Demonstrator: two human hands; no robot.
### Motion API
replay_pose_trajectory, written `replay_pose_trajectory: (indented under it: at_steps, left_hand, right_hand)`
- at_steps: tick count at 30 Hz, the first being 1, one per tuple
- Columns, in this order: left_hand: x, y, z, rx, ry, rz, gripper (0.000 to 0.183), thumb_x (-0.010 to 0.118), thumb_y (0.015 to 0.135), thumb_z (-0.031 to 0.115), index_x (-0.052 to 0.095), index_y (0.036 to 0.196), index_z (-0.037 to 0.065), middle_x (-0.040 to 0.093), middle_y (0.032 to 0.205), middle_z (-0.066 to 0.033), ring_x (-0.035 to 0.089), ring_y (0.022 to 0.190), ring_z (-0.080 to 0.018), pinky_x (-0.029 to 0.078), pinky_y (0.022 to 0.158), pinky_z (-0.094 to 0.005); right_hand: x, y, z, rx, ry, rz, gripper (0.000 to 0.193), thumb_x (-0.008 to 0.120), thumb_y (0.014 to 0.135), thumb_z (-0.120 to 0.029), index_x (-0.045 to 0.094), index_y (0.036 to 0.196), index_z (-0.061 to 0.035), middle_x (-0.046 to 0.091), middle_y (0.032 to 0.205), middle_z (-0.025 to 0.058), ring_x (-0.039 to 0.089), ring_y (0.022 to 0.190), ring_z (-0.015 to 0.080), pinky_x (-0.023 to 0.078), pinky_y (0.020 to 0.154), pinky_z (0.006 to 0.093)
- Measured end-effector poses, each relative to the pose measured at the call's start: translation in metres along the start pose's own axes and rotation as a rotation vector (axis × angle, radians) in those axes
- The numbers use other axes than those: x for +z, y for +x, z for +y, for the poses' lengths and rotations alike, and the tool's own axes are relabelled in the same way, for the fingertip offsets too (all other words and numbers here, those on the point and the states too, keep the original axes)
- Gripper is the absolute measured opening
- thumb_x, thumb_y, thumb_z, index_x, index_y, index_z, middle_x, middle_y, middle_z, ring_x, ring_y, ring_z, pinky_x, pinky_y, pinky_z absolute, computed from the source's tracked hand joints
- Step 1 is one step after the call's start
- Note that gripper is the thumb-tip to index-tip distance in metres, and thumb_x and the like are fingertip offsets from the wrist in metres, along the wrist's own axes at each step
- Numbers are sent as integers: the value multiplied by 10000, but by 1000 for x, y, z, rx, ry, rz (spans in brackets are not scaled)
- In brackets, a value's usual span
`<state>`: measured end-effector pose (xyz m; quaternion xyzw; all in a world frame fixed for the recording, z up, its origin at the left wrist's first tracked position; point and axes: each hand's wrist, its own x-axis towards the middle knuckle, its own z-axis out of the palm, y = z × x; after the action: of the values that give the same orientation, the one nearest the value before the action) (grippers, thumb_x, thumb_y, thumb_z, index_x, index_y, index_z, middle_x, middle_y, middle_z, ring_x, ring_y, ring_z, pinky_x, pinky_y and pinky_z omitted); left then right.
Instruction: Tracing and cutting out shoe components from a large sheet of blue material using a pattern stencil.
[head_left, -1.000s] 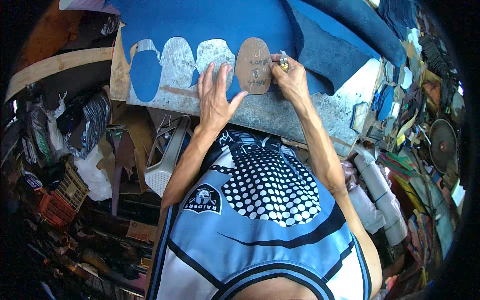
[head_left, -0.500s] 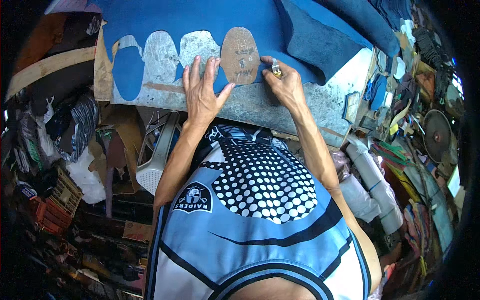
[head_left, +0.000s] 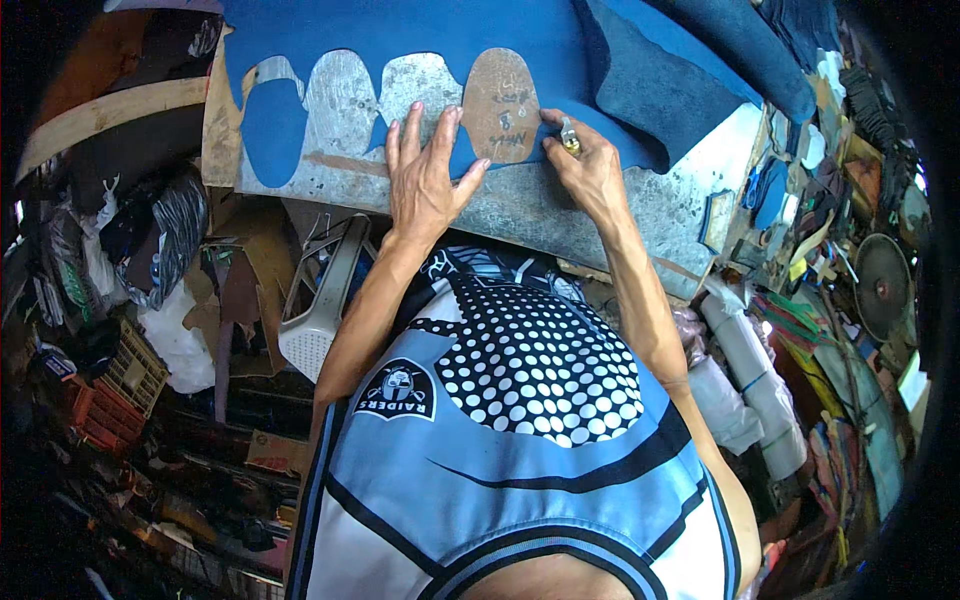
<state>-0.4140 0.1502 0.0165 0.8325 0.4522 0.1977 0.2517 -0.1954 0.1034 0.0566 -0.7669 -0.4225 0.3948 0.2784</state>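
Observation:
A brown oval template (head_left: 501,108) with dark handwriting lies flat on a blue sheet (head_left: 480,25) that looks like leather. My left hand (head_left: 422,190) rests palm down with fingers spread, over the sheet's near edge just left of the template. Its thumb tip reaches the template's lower left edge. At the template's right edge is my right hand (head_left: 592,172), fingers closed around a small silver and brass-coloured tool (head_left: 570,138). The tool's lower end is hidden by the fingers. Left of the template, rounded cut-outs in the sheet bare the scuffed grey board (head_left: 340,100) beneath.
A loose blue oval piece (head_left: 273,132) lies at the board's left. Folded blue material (head_left: 670,85) rises at the right. Below the board stands a whitish plastic stool (head_left: 318,335). Wrapped white rolls (head_left: 755,365), a round fan (head_left: 882,287) and a red crate (head_left: 108,412) crowd the sides.
The whole scene sits a little further right and slightly higher in the view. Both hands keep about the same places beside the template.

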Motion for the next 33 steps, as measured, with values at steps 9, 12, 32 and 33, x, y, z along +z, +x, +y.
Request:
replay_pose_trajectory:
  at_steps: [9,12,32,33]
  left_hand:
    - [-10,10,9,58,105,-21,378,732,833,334,725,1127,96,500,1447,-106,307,1426,-408,230,1136,-616]
    - [-18,24,1,152,145,-66,303,708,858,291,726,1093,101,499,1451,-92,297,1441,-378,227,1150,-602]
    - [-26,106,-56,551,134,-378,197,685,876,267,712,1032,150,502,1456,-51,298,1464,-313,201,1211,-554]
    - [-25,106,-57,550,134,-377,197,685,876,267,712,1032,150,502,1456,-51,298,1464,-313,201,1211,-554]
  right_hand:
    - [-18,-4,-33,143,-92,-111,362,647,908,-184,629,1209,16,690,989,275,709,867,360,543,771,408]
    - [-33,-9,-46,132,-260,-219,338,631,936,-205,580,1180,23,680,885,281,689,791,422,539,715,453]
    - [25,-4,-34,-561,-415,-148,295,648,890,-148,665,1183,-118,664,912,126,671,821,337,554,710,438]
    - [26,-4,-34,-560,-422,-147,303,647,890,-147,663,1191,-122,666,916,125,672,819,338,555,710,438]
